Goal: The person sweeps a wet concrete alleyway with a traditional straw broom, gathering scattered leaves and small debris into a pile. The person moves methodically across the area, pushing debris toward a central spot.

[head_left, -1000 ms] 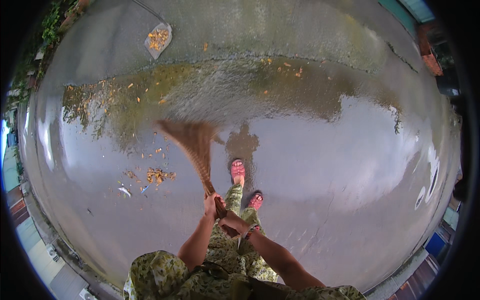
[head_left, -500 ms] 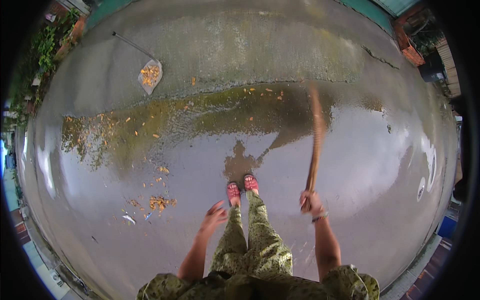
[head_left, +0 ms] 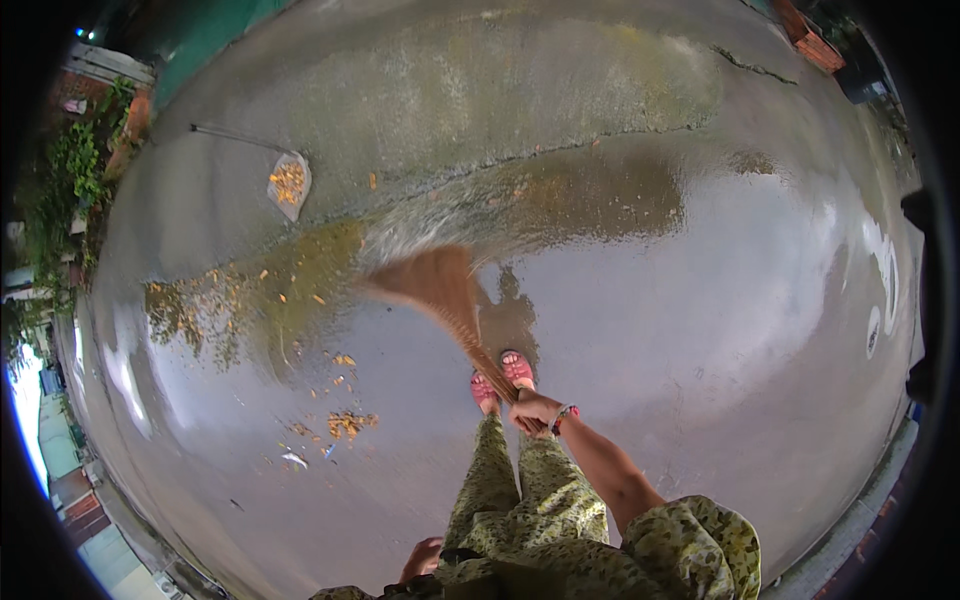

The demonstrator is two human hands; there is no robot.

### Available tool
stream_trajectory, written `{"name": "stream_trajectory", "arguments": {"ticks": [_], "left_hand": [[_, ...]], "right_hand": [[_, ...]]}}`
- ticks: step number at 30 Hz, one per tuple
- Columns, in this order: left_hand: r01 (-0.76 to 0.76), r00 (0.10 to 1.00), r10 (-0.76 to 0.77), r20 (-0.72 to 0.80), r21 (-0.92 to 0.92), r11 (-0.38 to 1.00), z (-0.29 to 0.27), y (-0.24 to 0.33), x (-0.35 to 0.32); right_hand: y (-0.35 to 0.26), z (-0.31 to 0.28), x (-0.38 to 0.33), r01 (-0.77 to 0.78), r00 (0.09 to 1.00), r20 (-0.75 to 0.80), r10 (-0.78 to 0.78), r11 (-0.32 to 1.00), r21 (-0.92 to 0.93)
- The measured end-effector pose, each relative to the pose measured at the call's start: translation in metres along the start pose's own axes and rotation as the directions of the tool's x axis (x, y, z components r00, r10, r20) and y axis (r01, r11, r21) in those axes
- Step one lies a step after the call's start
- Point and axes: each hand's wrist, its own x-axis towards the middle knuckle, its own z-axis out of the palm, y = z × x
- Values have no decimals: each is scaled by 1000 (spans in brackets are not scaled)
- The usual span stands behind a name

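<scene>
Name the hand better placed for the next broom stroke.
Probably the right hand: it grips the broom near the handle's end, in front of the legs. The left hand is low, apart from the broom.

A: Broom (head_left: 432, 283) fan is blurring, up-left of grip.
B: Handle (head_left: 490, 366)?
A: Right hand (head_left: 537, 408) is covering part. Handle's partly masking the sandals (head_left: 481, 389) just beyond grip.
B: Left hand (head_left: 424, 554)?
A: Blurring, low-left of grip; fingers aren't resolving.
B: White scrap (head_left: 295, 460), left of grip?
A: Showing too small to identify.
</scene>
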Motion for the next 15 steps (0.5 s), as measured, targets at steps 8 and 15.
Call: {"name": "stream_trajectory", "arguments": {"ticks": [8,15], "left_hand": [[-408,907,328,-264,-362,838,-71,249,2],[-288,953,230,-195,-356,889,-74,218,21]], "right_hand": [[25,-27,-108,110,986,58,-156,872,477],[27,-171,-173,523,789,-548,-280,774,357]]}}
